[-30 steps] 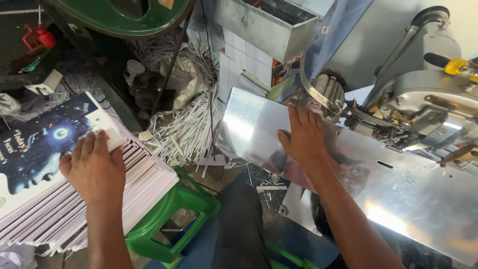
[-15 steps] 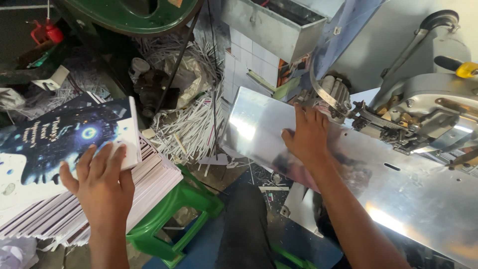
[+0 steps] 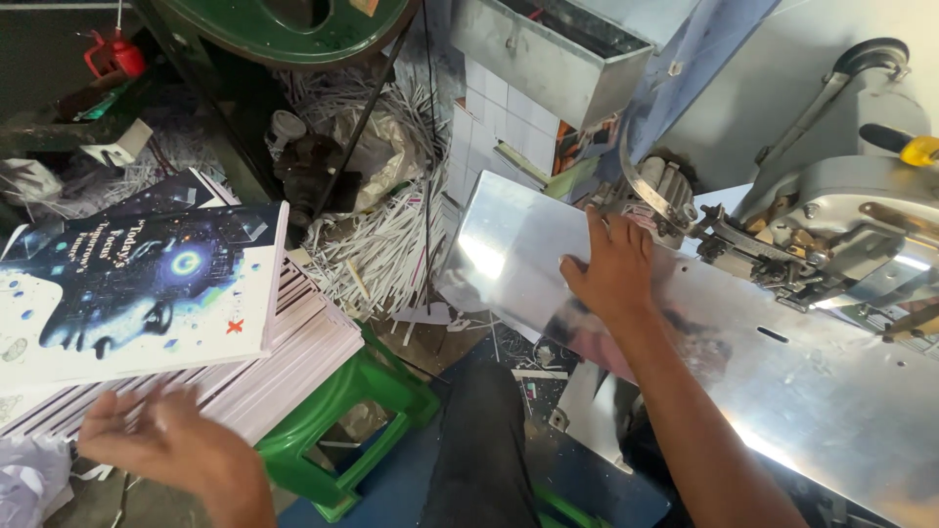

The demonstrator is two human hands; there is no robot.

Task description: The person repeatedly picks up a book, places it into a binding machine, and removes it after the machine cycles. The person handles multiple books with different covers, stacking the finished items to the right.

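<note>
A stack of thin booklets (image 3: 293,352) with white page edges rests at the left. The top booklet (image 3: 137,288), with a dark blue cover showing a face and a glowing ring, lies skewed on the stack. My left hand (image 3: 166,445) is blurred at the near edge of the stack, fingers apart, with nothing in it. My right hand (image 3: 611,269) lies flat, fingers spread, on the shiny sloping metal table (image 3: 802,391) of a machine. It is just in front of the grey machine head (image 3: 831,220).
A green plastic stool (image 3: 342,430) stands under the stack. White paper trimmings (image 3: 381,249) pile up behind it beside a large green wheel (image 3: 284,24). A grey metal box (image 3: 548,59) hangs above. My dark trouser leg (image 3: 479,450) is at the bottom middle, a red oil can (image 3: 117,54) at the top left.
My left hand has slid off the top booklet towards me and down to the stack's near edge. The top booklet now sits turned on the stack. My right hand has stayed on the metal table.
</note>
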